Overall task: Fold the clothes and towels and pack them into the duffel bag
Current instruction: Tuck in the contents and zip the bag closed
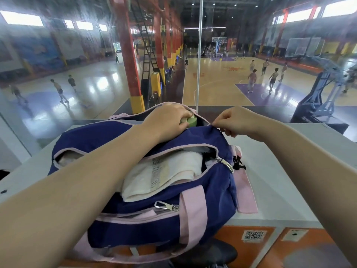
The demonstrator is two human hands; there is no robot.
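A navy duffel bag (100,138) with pink trim and pink straps lies on a white counter (274,182), its main zip open. A folded white towel (164,176) shows inside the main opening. My left hand (168,118) reaches over the bag and grips a small green round object (191,121) at the mouth of a far side pocket. My right hand (231,120) pinches the edge of the bag fabric beside that pocket, holding it open.
A glass pane stands right behind the counter, with a basketball hall and several players below. Orange locker doors (249,246) with a QR sticker sit under the counter's front edge. A metal zip pull (226,164) and a snap hook (166,206) hang off the bag.
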